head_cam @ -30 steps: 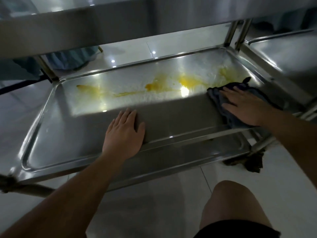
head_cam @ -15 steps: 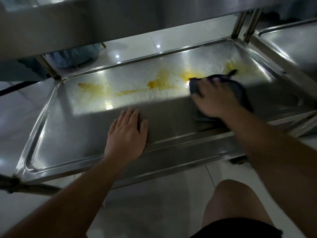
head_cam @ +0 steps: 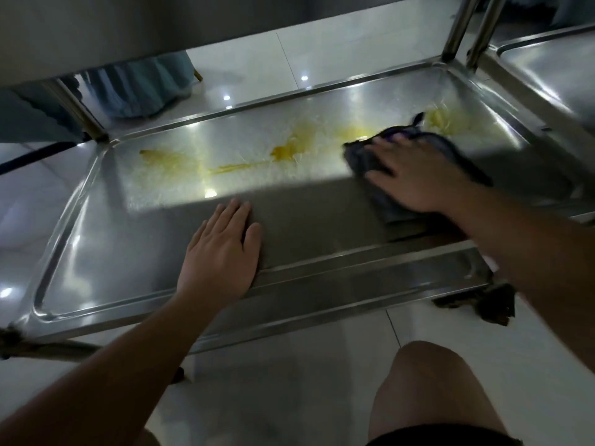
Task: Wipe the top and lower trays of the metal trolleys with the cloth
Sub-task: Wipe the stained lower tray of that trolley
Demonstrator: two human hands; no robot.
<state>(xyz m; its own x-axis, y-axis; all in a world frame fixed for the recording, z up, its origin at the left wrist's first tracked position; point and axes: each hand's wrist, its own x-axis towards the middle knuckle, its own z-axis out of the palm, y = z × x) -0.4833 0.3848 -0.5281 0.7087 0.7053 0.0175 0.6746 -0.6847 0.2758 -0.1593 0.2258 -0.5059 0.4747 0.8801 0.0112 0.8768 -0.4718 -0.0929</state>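
Down under the top tray (head_cam: 96, 33) of the metal trolley, our head camera looks onto the lower tray (head_cam: 106, 239), a shallow steel pan with a raised rim. Our left hand (head_cam: 222, 249) lies flat on the tray's near part, fingers straight and close together, palm pressed to the metal and holding nothing. Our right hand (head_cam: 415, 175) rests palm-down on the dark cloth (head_cam: 386, 207), fingers spread and straight, pressing it against the tray floor right of centre. The cloth is bunched beneath the hand, with one corner sticking up at the far side. Just left of the cloth, yellow stains (head_cam: 283, 152) run across the lit far half of the tray, thinning into a long streak toward the left end. A paler yellow smear (head_cam: 447, 120) sits just beyond the cloth, toward the far right corner. Two upright posts (head_cam: 457, 30) rise at that corner, and beside them stands a second trolley tray (head_cam: 553, 75). Beneath the near right corner sits a dark caster (head_cam: 483, 300) on the pale tiled floor (head_cam: 273, 397). Our bare knee (head_cam: 431, 391) shows at the bottom edge.
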